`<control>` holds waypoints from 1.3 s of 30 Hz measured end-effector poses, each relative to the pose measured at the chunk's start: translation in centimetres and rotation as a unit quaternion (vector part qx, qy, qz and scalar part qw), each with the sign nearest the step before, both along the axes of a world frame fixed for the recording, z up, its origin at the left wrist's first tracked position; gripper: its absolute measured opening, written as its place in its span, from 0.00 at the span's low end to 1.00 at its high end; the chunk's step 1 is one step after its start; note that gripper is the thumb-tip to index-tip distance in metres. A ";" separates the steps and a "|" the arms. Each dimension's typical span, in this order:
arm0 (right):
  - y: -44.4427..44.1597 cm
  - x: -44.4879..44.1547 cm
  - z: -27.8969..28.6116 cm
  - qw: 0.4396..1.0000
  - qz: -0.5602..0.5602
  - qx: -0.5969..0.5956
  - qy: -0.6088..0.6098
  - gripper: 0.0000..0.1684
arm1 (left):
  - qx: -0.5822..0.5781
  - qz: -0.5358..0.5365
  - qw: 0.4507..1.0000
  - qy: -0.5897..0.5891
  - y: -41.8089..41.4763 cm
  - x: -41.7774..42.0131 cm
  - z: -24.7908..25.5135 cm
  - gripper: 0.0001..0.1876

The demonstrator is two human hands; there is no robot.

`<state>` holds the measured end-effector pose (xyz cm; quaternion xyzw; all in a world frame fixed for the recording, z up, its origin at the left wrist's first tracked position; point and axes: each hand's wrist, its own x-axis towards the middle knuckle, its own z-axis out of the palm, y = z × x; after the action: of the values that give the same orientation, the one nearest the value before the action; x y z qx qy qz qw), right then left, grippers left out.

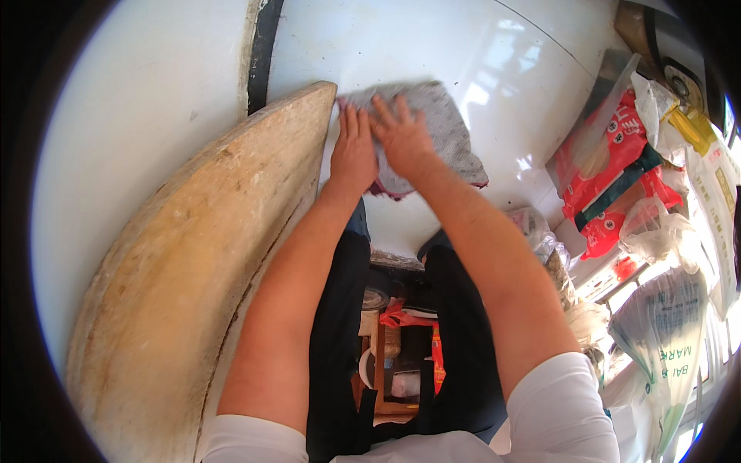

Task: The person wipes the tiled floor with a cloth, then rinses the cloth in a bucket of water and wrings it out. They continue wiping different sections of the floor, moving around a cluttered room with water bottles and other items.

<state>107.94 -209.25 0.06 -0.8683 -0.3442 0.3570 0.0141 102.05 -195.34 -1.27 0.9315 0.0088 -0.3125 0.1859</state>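
Note:
A grey cloth mat (443, 124) with a dark red, fuzzy underside lies on the white tiled floor in front of me. My left hand (354, 147) rests flat near its left edge, fingers pointing away from me. Just beside it, my right hand (402, 136) presses on the mat with its fingers spread. The two hands are very close, near the pointed end of a worn wooden board (202, 231). What lies under the mat is hidden.
The large wooden board runs along my left side. Red plastic packaging (608, 156), a clear plastic bag (654, 228) and a translucent printed bag (666, 330) crowd the right. Behind my feet is a wooden compartment (379, 370) with assorted items. A dark strip (265, 58) meets the board's upper edge.

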 end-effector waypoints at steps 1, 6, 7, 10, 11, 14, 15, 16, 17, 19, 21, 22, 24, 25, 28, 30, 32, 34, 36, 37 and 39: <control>-0.8 1.6 -1.2 0.999 -0.023 -0.014 -0.032 0.43 | -0.020 0.000 1.000 -0.023 -0.9 3.2 -0.2 0.41; -0.2 6.7 -0.3 0.993 -0.111 -0.014 -0.046 0.42 | -0.015 -0.007 0.999 -0.029 -1.9 10.5 0.2 0.39; 0.2 6.1 -0.3 0.994 -0.100 -0.017 -0.033 0.43 | -0.022 -0.003 0.999 -0.032 -1.5 9.4 -0.3 0.40; 1.0 1.7 -0.1 0.999 -0.029 -0.012 -0.020 0.48 | 0.008 -0.023 0.999 -0.021 -0.5 2.2 -1.8 0.43; 0.4 -0.5 0.3 1.000 -0.014 -0.014 -0.002 0.51 | -0.006 -0.005 1.000 0.023 -1.3 0.2 -0.7 0.44; -0.7 -4.8 1.9 0.998 0.038 -0.014 0.058 0.60 | -0.018 0.005 0.994 0.104 -2.6 -4.3 2.4 0.45; -0.9 -5.6 2.3 0.995 0.054 -0.016 0.083 0.62 | -0.019 -0.002 0.992 0.127 -2.7 -5.3 2.9 0.45; -0.9 -5.6 2.5 0.994 0.062 -0.012 0.087 0.59 | -0.016 0.002 0.992 0.128 -2.5 -6.4 2.7 0.45; -0.9 -5.7 2.8 0.993 0.071 -0.008 0.092 0.56 | -0.014 0.006 0.991 0.130 -2.1 -7.4 2.5 0.44; -1.4 -4.6 1.9 0.996 0.058 0.006 0.071 0.52 | -0.009 0.013 0.996 0.093 -2.2 -6.1 1.9 0.44; -1.9 -2.5 -0.1 0.999 0.018 0.032 0.037 0.49 | -0.003 0.020 0.999 0.033 -2.0 -3.3 0.7 0.43; -2.0 -0.9 -0.6 0.998 -0.022 0.058 -0.015 0.45 | 0.017 -0.012 1.000 0.002 -1.7 -1.1 0.0 0.41; -2.0 3.5 -1.4 0.996 -0.061 0.048 -0.049 0.43 | 0.026 -0.043 0.998 -0.040 -1.5 5.2 -1.1 0.39; -1.8 5.4 -1.2 0.995 -0.075 0.045 -0.052 0.43 | 0.021 -0.037 0.998 -0.043 -1.4 7.6 -0.8 0.39; -1.1 8.6 0.2 0.993 -0.111 0.033 -0.027 0.44 | 0.014 -0.035 0.998 -0.041 -1.3 11.0 -0.3 0.39; -0.8 6.7 0.5 0.995 -0.094 0.016 -0.014 0.46 | 0.030 -0.066 0.996 -0.056 -1.0 8.9 -0.2 0.39; -1.4 5.1 1.1 0.996 -0.072 -0.013 0.045 0.49 | 0.036 -0.080 0.996 -0.021 -2.1 6.9 0.7 0.40; -1.7 1.6 1.4 0.997 -0.048 -0.002 0.065 0.50 | 0.058 -0.107 0.992 0.023 -1.7 2.3 0.3 0.41; -2.3 -1.8 1.5 0.995 -0.027 0.000 0.095 0.50 | 0.035 -0.044 0.996 0.067 -2.4 -1.9 1.4 0.42; -2.6 -3.4 1.9 0.993 -0.015 -0.001 0.114 0.49 | 0.034 -0.056 0.995 0.080 -2.6 -3.5 1.6 0.43; -3.5 -5.4 2.0 0.990 -0.008 0.004 0.139 0.48 | 0.030 -0.082 0.990 0.112 -3.7 -6.0 2.6 0.45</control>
<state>102.54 -212.79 2.04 -0.8132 -0.3331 0.4724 0.0682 96.08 -199.01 1.34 0.8934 -0.0374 -0.4286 0.1296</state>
